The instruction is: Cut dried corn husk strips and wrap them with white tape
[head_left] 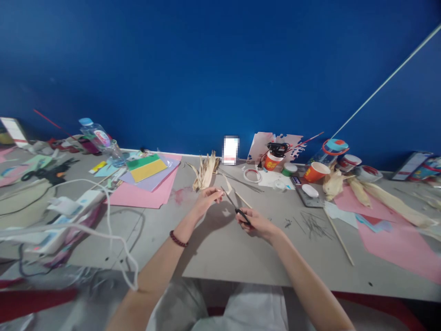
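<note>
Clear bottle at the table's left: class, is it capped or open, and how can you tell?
Capped: the blue cap sits on the top end of the clear bottle.

Metal scissors [236,208], plastic handles [244,216]

A single camera sits on the person's head, above the near edge of the tabletop [234,257], and looks forward and down. The wide view faces the blue wall [220,69] behind the far edge. The lap [258,305] shows at the bottom, the forearms [299,270] reach in from below, and the hands [254,222] lie near the middle.
</note>
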The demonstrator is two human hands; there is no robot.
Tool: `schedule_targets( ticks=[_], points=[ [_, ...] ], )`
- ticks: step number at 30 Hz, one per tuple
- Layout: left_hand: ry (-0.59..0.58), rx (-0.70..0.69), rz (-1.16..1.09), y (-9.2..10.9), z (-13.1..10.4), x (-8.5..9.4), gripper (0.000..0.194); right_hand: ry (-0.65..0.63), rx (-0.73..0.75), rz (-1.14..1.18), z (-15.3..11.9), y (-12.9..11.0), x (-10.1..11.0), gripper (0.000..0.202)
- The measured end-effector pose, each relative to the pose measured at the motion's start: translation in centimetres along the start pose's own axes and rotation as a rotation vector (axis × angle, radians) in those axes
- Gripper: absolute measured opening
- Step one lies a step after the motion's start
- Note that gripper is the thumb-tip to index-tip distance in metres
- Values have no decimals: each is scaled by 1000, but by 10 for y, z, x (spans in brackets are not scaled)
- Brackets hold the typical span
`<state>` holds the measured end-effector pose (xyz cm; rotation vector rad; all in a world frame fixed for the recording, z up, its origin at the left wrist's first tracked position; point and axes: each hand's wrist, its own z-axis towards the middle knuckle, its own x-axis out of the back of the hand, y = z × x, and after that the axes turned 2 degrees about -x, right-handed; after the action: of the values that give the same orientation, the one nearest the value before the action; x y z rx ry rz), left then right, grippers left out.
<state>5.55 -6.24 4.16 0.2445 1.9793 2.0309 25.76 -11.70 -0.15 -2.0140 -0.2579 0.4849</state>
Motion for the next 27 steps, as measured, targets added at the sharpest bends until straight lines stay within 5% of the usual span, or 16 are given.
schedule_targets(
  ticks=[14,27],
  points=[
    [16,-27,23,-12,1,-3,26,-73,16,35,-3,-8,-9,43],
    [222,-135,-93,-15,7,-6,29,-56,-2,26,-8,-14,-17,44]
  ],
)
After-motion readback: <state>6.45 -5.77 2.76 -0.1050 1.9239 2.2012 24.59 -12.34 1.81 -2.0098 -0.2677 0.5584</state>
